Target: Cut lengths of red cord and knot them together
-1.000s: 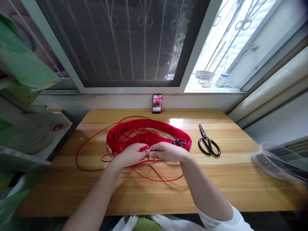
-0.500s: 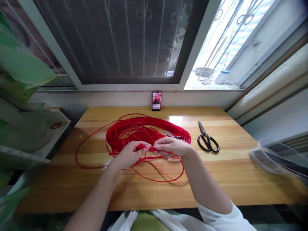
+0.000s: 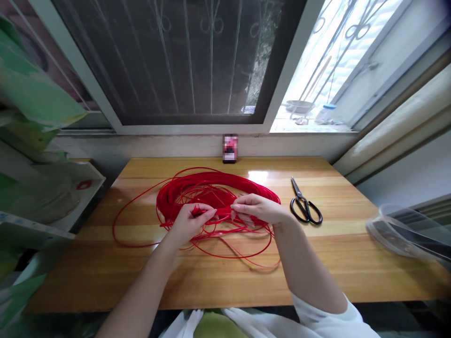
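A big coil of thin red cord or flat strip (image 3: 218,177) lies on the wooden table, with loose loops trailing left and toward me. In front of it, my left hand (image 3: 193,220) is closed, pinching a small bunch of red strip between thumb and fingers. My right hand (image 3: 259,210), a little to the right, pinches red strip too, its fingertips just apart from the left ones. Red strands run between both hands. Exactly how the strip is folded or woven in my left hand is too small to make out.
Black-handled scissors (image 3: 305,206) lie closed on the table (image 3: 338,263) to the right. A phone (image 3: 230,148) leans against the wall at the back. A clear plastic container (image 3: 394,230) stands at the right edge, and a white shelf (image 3: 86,188) is at left.
My right hand has moved slightly right and up, widening the gap between the hands. The strands between them are drawn out, and the front loop has shifted right.
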The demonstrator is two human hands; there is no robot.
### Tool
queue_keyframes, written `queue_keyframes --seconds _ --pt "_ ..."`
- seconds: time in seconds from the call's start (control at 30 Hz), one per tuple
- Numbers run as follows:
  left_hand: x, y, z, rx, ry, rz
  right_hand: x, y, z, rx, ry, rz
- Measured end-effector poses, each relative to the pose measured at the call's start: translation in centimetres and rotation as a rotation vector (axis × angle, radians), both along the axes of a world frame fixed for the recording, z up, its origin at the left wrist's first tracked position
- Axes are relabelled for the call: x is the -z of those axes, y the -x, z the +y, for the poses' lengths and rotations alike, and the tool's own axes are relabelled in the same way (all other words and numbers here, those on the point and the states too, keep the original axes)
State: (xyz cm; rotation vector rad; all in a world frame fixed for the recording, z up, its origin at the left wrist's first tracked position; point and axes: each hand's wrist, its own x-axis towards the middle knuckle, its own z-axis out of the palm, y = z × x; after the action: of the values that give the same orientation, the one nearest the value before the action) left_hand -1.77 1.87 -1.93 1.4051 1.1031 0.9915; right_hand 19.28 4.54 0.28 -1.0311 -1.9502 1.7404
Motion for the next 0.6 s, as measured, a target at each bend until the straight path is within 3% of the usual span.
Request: queue_keyframes --seconds 0.13,0.2,0.3,0.4,0.5,0.6 --pt "0.2 0.3 0.0 -0.031 -0.024 0.005 0.0 -1.5 0.2 0.050 -0.006 -0.007" --pt "0.3 0.5 0.0 -0.037 -0.027 0.004 0.9 -2.9 0.6 0.160 -0.038 -0.024" --pt "0.4 0.7 0.0 -0.069 -0.022 -0.003 3.5 -5.7 1.4 0.442 -0.159 -0.172" --pt "0.5 0.7 0.1 -0.111 -0.025 0.000 6.8 -8.1 1.9 0.670 -0.299 -0.533" --pt "0.7 0.4 0.2 -0.148 -0.030 0.001 9.3 -9.0 2.1 0.693 -0.478 -0.808" --pt "0.8 0.2 0.3 -0.156 -0.041 0.010 10.6 -8.6 2.2 0.631 -0.563 -0.934"
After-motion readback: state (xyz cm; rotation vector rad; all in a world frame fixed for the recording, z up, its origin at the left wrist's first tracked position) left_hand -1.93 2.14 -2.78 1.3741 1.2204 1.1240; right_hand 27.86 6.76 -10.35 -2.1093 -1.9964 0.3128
